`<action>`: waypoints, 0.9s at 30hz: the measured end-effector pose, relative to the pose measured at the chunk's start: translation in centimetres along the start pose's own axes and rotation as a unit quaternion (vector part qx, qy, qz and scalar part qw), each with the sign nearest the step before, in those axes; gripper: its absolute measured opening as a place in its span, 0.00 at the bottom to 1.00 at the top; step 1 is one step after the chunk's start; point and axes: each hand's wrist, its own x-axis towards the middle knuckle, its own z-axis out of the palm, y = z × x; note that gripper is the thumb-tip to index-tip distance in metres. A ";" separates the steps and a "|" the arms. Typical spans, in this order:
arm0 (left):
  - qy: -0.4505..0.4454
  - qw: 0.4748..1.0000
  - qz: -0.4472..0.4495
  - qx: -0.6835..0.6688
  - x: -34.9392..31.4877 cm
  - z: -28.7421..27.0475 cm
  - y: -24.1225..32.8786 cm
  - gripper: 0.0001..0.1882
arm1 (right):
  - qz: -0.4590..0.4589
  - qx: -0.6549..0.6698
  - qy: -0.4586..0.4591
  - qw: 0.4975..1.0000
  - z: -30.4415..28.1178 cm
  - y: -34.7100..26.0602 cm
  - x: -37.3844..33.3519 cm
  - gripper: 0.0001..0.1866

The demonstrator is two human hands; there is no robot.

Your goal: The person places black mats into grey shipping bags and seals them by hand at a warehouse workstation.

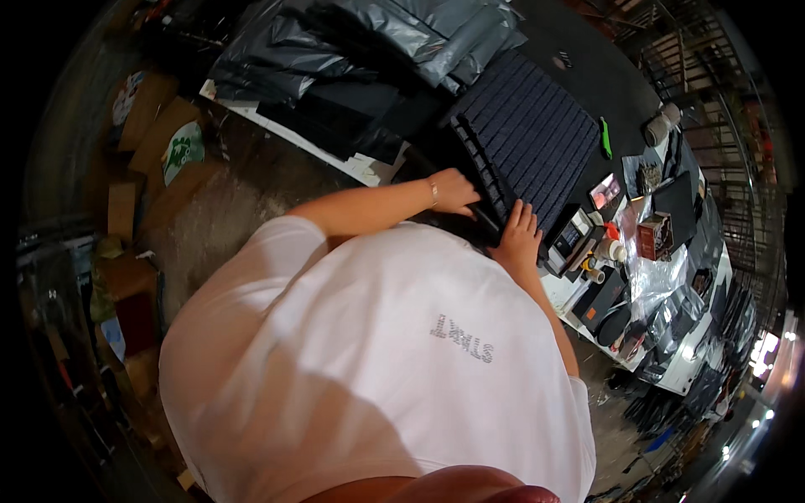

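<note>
A dark blue-grey block [528, 134] with long parallel ribs, like a stack of folded strips, lies on the black tabletop. Its kind is not plain. My left hand [455, 193] is at its near left side, fingers curled in beside a dark edge; what they grip, if anything, is lost in the shadow. The fingers of my right hand [517, 239] stretch out flat over the block's near corner, touching it.
Black plastic bags [369, 42] are heaped at the left of the table. To the right are a green cutter [605, 138], a phone [605, 192], a tape roll [610, 251] and clear plastic [658, 281]. Cardboard boxes [151, 126] stand at the far left.
</note>
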 end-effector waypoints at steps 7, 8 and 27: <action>0.384 0.906 0.088 -0.154 -3.4 -4.6 -4.1 0.15 | 0.077 0.108 0.061 0.989 1.0 1.7 -1.9 0.37; 0.401 0.898 0.029 -0.176 -4.8 -4.6 -7.0 0.15 | 0.113 0.098 0.064 0.987 1.5 1.8 -2.9 0.36; 0.290 0.700 -0.533 -0.376 -16.4 4.2 -38.9 0.31 | 0.208 0.158 0.106 0.960 2.5 -0.9 -4.2 0.35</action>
